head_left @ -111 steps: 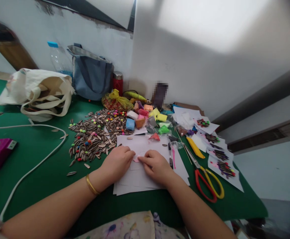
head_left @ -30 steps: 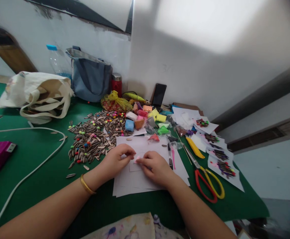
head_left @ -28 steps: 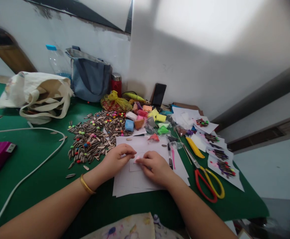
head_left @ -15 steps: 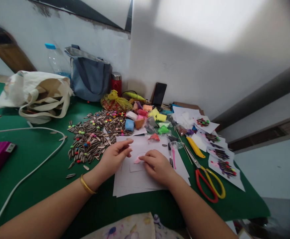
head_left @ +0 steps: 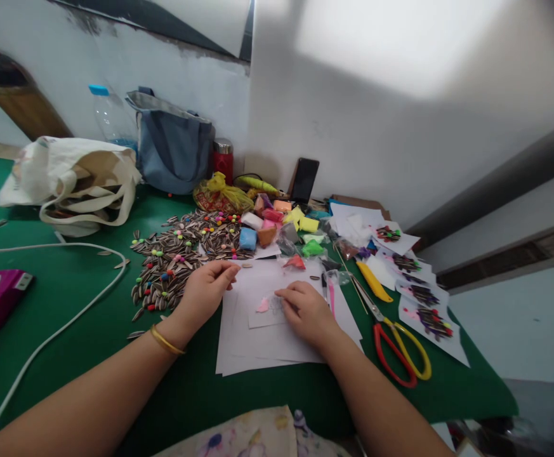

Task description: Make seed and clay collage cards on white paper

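Observation:
A small white card (head_left: 257, 319) lies on several larger sheets of paper (head_left: 271, 352). On the card is a flattened piece of pink clay (head_left: 263, 305) beside a pencil or pen drawing (head_left: 275, 305). My right hand (head_left: 306, 312) rests over the card's right side, its fingers loosely stretched toward the drawing and apart from the clay. Left of the card, my left hand (head_left: 206, 289) hovers at the edge of the sunflower seed pile (head_left: 172, 254). Its thumb and forefinger are pinched together; anything between them is too small to make out. Coloured beads are mixed among the seeds.
Packets of coloured clay (head_left: 267, 235) lie behind the paper. To the right are scissors (head_left: 391, 327), a yellow utility knife (head_left: 374, 281) and cards with seed decorations (head_left: 431, 317). A white cable (head_left: 62, 324) curves across the left. Bags (head_left: 174, 149) and a phone (head_left: 304, 179) stand behind.
My left hand has closed from spread fingers to a pinch and moved slightly left and up. My right forefinger has lifted away from the pink clay, uncovering more of the drawing.

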{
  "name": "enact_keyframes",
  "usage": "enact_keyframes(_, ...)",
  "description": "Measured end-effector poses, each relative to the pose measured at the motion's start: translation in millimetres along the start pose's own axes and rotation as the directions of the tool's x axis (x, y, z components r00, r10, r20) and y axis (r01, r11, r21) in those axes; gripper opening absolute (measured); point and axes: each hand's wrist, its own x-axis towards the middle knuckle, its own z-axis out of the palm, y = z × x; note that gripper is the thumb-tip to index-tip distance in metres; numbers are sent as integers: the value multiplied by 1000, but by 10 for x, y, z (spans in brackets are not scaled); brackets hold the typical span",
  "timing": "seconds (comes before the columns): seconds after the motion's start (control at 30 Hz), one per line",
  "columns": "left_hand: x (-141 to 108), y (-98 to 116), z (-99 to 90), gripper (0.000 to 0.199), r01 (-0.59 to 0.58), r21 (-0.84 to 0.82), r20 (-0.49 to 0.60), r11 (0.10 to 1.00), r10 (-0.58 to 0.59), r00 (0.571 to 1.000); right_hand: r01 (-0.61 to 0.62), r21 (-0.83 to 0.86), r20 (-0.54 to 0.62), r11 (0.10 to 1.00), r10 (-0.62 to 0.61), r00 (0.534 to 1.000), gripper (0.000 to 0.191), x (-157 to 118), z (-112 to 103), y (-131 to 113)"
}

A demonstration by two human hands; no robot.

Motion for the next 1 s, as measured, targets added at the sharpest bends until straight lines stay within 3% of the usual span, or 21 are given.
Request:
enact_keyframes(0.2, 42, -87, 6, 25, -134, 77, -46, 988, 137, 989, -64, -20, 19, 998, 64, 998, 29, 0, 12, 2)
enact_keyframes(0.47, 38, -98, 54, 22, -170, 187, 87, 968, 156, 984, -78, -18, 52, 997, 79, 996, 29, -6, 5, -13)
enact_keyframes(0.63, 2, -142, 78, 16, -343, 272, 114, 899, 324, 939, -90, -14, 65, 996, 91, 994, 29, 3, -5, -29)
enact_keyframes(0.8, -50, -139, 110, 16, -429, 353, 241, 831, 363, 900, -97, 36, 83, 995, 94, 992, 32, -15, -10, -58)
enact_keyframes(1.0, -120, -87, 135, 24, -510, 435, 323, 742, 400, 857, -79, -61, -63, 995, 75, 995, 30, 2, -18, 32)
